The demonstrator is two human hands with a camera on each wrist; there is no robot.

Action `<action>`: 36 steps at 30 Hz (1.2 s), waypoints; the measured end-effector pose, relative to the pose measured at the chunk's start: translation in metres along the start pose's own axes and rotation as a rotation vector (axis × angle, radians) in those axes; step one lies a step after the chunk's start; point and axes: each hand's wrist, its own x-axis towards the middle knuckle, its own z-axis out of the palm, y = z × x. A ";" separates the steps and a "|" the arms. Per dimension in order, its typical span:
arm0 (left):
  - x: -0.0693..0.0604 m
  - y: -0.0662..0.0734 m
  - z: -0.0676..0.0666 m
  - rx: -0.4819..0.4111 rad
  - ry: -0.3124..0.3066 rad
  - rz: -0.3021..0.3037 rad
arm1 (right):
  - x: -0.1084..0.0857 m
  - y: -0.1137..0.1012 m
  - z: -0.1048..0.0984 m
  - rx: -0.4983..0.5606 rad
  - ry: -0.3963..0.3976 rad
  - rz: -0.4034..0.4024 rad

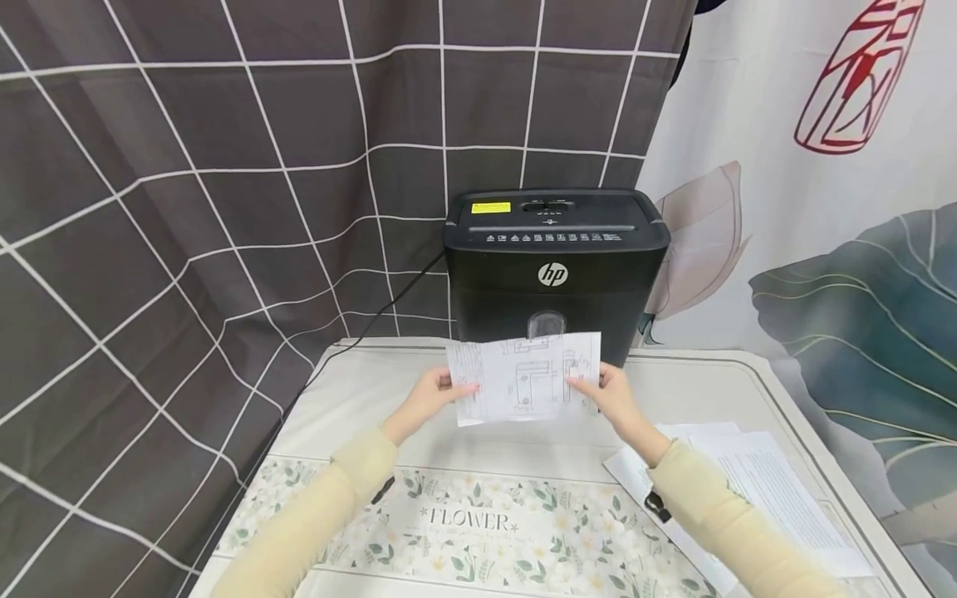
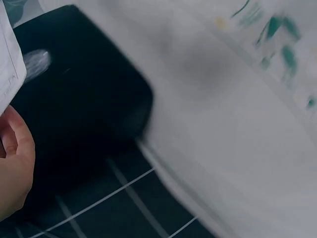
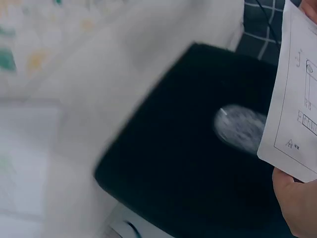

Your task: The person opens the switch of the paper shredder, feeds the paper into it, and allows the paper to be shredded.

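Note:
A sheet of paper (image 1: 527, 378) printed with line drawings is held up between both hands, in front of a black HP paper shredder (image 1: 508, 291). My left hand (image 1: 432, 397) pinches its left edge, thumb on the near face. At the opposite edge, my right hand (image 1: 616, 399) grips the paper the same way. In the left wrist view only part of the left hand (image 2: 17, 158) and a corner of the sheet (image 2: 9, 64) show. The right wrist view has the right hand (image 3: 297, 203) at the lower edge of the sheet (image 3: 292, 119), with the shredder's clear window (image 3: 240, 128) behind.
Several printed sheets (image 1: 777, 482) lie at the table's right, partly under the right sleeve. A floral mat marked FLOWER (image 1: 478, 540) covers the near table. From the shredder a black cable (image 1: 374, 320) runs left along a dark checked curtain (image 1: 299, 208).

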 end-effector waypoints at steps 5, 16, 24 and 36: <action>0.014 0.034 -0.013 0.038 -0.010 0.087 | 0.012 -0.031 -0.019 -0.077 0.021 -0.088; 0.038 0.101 -0.037 0.075 -0.031 0.239 | 0.027 -0.093 -0.058 -0.171 0.018 -0.195; 0.054 0.149 -0.053 0.074 0.041 0.331 | 0.040 -0.135 -0.078 -0.194 0.060 -0.277; 0.076 0.224 -0.078 0.150 0.095 0.450 | 0.063 -0.198 -0.102 -0.071 0.156 -0.356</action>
